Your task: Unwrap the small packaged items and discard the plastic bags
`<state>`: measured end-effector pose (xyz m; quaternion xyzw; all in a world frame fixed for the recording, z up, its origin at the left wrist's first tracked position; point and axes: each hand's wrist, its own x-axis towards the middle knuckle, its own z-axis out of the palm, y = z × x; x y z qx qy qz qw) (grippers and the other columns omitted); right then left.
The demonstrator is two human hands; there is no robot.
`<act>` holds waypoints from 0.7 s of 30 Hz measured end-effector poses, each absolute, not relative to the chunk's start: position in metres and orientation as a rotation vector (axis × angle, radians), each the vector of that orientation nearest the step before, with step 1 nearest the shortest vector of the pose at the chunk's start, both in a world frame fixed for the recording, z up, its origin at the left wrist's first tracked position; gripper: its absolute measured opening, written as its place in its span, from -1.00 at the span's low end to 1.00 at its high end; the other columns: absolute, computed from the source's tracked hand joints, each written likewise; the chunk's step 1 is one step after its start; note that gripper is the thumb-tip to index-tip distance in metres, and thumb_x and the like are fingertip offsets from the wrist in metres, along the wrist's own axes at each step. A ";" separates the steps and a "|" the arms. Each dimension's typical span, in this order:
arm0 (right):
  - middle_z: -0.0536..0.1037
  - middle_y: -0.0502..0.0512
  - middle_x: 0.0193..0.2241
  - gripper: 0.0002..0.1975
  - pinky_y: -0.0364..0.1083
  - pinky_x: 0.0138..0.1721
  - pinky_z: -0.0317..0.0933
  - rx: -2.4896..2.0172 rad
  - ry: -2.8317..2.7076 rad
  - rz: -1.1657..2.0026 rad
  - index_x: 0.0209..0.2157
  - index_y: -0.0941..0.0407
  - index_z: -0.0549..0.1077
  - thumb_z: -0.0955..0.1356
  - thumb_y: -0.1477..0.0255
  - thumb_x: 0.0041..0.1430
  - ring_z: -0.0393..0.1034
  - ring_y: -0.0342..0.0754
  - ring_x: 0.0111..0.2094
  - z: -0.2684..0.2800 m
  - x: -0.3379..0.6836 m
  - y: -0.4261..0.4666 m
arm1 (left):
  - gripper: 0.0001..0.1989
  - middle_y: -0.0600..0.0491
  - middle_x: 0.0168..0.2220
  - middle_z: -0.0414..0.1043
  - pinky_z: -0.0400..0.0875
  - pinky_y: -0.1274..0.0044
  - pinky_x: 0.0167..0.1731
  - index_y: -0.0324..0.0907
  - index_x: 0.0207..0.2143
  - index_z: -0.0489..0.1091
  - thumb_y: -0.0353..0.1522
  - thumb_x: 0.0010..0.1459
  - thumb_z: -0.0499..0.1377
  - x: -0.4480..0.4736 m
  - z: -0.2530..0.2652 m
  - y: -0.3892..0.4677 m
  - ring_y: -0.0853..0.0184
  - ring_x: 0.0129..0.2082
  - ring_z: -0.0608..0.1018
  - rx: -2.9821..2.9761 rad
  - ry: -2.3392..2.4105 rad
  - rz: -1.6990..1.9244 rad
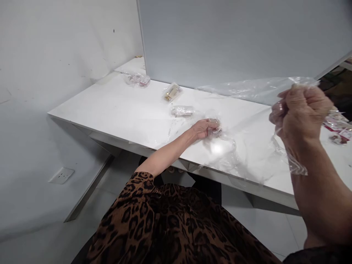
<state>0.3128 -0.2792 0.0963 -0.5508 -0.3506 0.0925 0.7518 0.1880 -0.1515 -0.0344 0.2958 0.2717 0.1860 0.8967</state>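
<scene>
A large sheet of clear plastic bagging point(253, 88) stretches over the white table between my hands. My right hand point(302, 106), raised above the table at the right, is closed in a fist on one end of it, and a loose strip hangs down along the wrist. Low over the tabletop, my left hand point(206, 128) is closed around a bunched part of the plastic; whether a small item lies inside is hidden. Crumpled folds point(225, 150) of the same film spread in front of the left hand. Just beyond it lies a clear wrapped packet point(182, 110).
On the white table point(110, 106) lie a clear packet with gold-coloured contents point(172, 92) and a bag with pinkish contents point(138, 79). Several red and clear packets point(339, 128) sit beyond my right forearm. A grey panel point(233, 40) closes off the back, and a wall stands left.
</scene>
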 end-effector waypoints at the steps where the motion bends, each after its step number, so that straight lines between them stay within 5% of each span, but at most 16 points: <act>1: 0.17 -0.14 -0.69 -0.62 -0.26 -0.76 -0.18 -1.199 -0.756 0.180 -0.57 0.11 0.37 0.42 0.48 0.36 0.04 -0.29 -0.74 0.098 0.319 -0.282 | -0.58 0.11 -0.42 0.51 0.61 0.49 -0.29 -0.22 -0.02 0.37 -0.71 0.11 0.22 0.186 -0.035 -0.149 0.38 -0.47 0.63 0.616 0.562 0.387; 6: 0.14 -0.11 -0.71 -0.53 -0.25 -0.75 -0.21 -1.207 -0.683 0.109 -0.62 0.12 0.36 0.30 0.58 0.43 0.01 -0.27 -0.76 0.101 0.334 -0.289 | -0.87 0.03 -0.41 0.55 0.60 0.42 -0.22 -0.23 -0.08 0.44 -0.41 0.38 0.14 0.181 -0.031 -0.144 0.33 -0.46 0.63 0.464 0.493 0.383; 8: 0.11 -0.11 -0.74 -0.51 -0.23 -0.77 -0.22 -1.194 -0.731 0.134 -0.62 0.11 0.39 0.26 0.61 0.44 0.00 -0.26 -0.77 0.100 0.332 -0.290 | -0.60 -0.02 -0.38 0.57 0.61 0.36 -0.26 -0.22 0.02 0.44 -0.09 0.41 0.10 0.179 -0.029 -0.145 0.23 -0.42 0.65 0.435 0.477 0.358; 11: 0.14 -0.11 -0.75 -0.58 -0.23 -0.77 -0.21 -1.180 -0.833 0.179 -0.58 0.12 0.43 0.33 0.54 0.42 0.02 -0.26 -0.77 0.097 0.326 -0.293 | -0.21 -0.02 -0.35 0.55 0.59 0.38 -0.33 -0.15 0.24 0.34 0.20 0.20 0.19 0.177 -0.028 -0.149 0.18 -0.37 0.65 0.500 0.504 0.378; 14: 0.19 -0.13 -0.73 -0.68 -0.23 -0.78 -0.17 -1.207 -0.918 0.171 -0.51 0.11 0.45 0.45 0.38 0.34 0.07 -0.26 -0.76 0.096 0.320 -0.296 | 0.03 0.11 -0.38 0.49 0.45 0.56 -0.47 -0.03 0.41 0.15 -0.01 -0.02 0.50 0.177 -0.028 -0.160 0.34 -0.46 0.54 0.690 0.573 0.430; 17: 0.23 -0.15 -0.74 -0.72 -0.21 -0.79 -0.16 -1.196 -1.023 0.121 -0.47 0.12 0.45 0.49 0.31 0.26 0.06 -0.25 -0.78 0.099 0.316 -0.298 | 0.23 0.23 -0.43 0.40 0.21 0.65 -0.60 0.00 0.47 -0.01 -0.37 -0.15 0.58 0.177 -0.026 -0.169 0.51 -0.60 0.33 0.858 0.620 0.438; 21: 0.12 -0.19 -0.78 -0.63 -0.20 -0.79 -0.28 -1.158 -1.041 -0.011 -0.55 0.08 0.39 0.51 0.25 0.22 -0.04 -0.26 -0.79 0.105 0.326 -0.298 | -0.14 0.20 -0.42 0.41 0.22 0.65 -0.58 -0.09 0.29 0.22 -0.53 -0.05 0.42 0.172 -0.022 -0.166 0.48 -0.55 0.42 0.855 0.555 0.397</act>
